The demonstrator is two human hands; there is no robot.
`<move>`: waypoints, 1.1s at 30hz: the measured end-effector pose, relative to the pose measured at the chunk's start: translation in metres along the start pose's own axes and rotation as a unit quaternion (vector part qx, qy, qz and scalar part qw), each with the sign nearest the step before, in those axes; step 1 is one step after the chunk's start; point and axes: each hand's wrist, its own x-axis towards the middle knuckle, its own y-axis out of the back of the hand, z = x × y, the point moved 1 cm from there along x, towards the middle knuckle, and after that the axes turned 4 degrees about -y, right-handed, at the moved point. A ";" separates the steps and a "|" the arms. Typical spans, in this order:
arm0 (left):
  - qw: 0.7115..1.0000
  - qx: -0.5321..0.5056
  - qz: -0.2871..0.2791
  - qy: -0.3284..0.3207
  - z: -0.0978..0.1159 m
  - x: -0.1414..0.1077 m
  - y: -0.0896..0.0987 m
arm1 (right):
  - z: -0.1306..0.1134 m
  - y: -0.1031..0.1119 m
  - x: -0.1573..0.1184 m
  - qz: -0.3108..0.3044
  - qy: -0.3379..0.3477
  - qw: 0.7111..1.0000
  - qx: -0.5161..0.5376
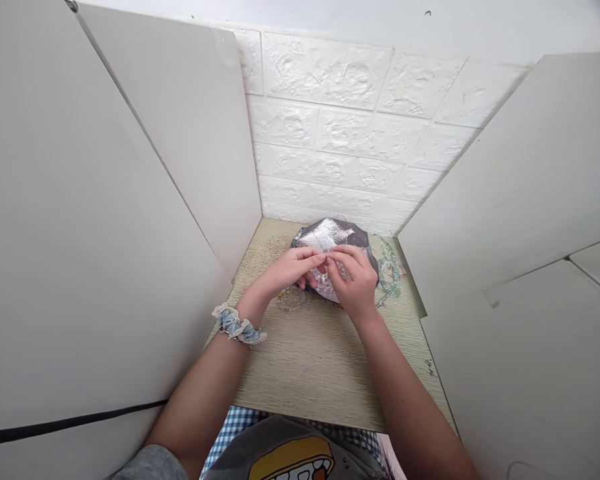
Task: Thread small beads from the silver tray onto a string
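Note:
My left hand (pixel 300 265) and my right hand (pixel 353 277) meet fingertip to fingertip, each closed in a pinch. Whatever sits between the fingertips is too small to make out. Just under and behind them lies a dark grey pouch or cloth (pixel 361 238) with a shiny silver surface (pixel 325 232) facing up. Small pale and pink beads (pixel 326 288) lie on it below my fingers, partly hidden by both hands. To the left, a loop of clear beads (pixel 293 299) rests on the wood. Strings of pale green beads (pixel 390 273) lie right of my right hand.
The wooden tabletop (pixel 310 360) is narrow. A white panel (pixel 180 133) stands on its left and another white panel (pixel 520 200) on its right. Behind it rises a white brick-pattern wall (pixel 325 73). Small shiny bits (pixel 429 367) lie near the right edge.

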 end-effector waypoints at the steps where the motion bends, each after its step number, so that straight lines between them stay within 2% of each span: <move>1: 1.000 -0.013 -0.006 -0.005 0.001 -0.001 0.000 | 0.000 0.001 0.001 0.005 -0.004 1.000 0.003; 6: 0.993 -0.059 -0.065 -0.076 0.007 -0.004 0.002 | 0.001 0.004 0.001 0.027 -0.055 0.998 -0.007; 11: 0.994 -0.031 -0.058 -0.089 0.008 -0.005 0.003 | -0.002 0.009 0.003 0.048 -0.062 0.997 -0.005; 16: 0.991 -0.088 -0.036 -0.097 0.007 -0.004 0.002 | -0.004 0.014 0.007 -0.038 0.011 0.999 -0.011; 18: 0.989 -0.110 -0.037 -0.095 0.007 -0.005 0.002 | -0.002 0.016 0.008 -0.053 0.011 0.998 -0.025; 20: 0.986 -0.132 -0.043 -0.093 0.007 -0.006 0.003 | 0.002 0.018 0.010 -0.045 -0.027 0.998 -0.031; 22: 0.982 -0.155 -0.045 -0.095 0.007 -0.007 0.004 | 0.009 0.021 0.012 -0.014 -0.110 0.994 0.006; 24: 0.979 -0.176 -0.037 -0.101 0.008 -0.007 0.006 | 0.020 0.025 0.014 0.044 -0.233 0.965 0.116; 25: 0.977 -0.184 -0.029 -0.104 0.008 -0.008 0.007 | 0.026 0.028 0.016 0.080 -0.293 0.933 0.193; 28: 0.974 -0.196 -0.006 -0.111 0.007 -0.008 0.010 | 0.046 0.035 0.019 0.176 -0.432 0.794 0.389; 30: 0.974 -0.194 0.003 -0.118 0.006 -0.008 0.012 | 0.057 0.040 0.020 0.219 -0.487 0.720 0.443; 31: 0.974 -0.191 0.007 -0.122 0.006 -0.007 0.012 | 0.061 0.042 0.019 0.235 -0.502 0.701 0.449; 33: 0.974 -0.181 0.011 -0.133 0.006 -0.007 0.013 | 0.065 0.043 0.019 0.259 -0.512 0.695 0.434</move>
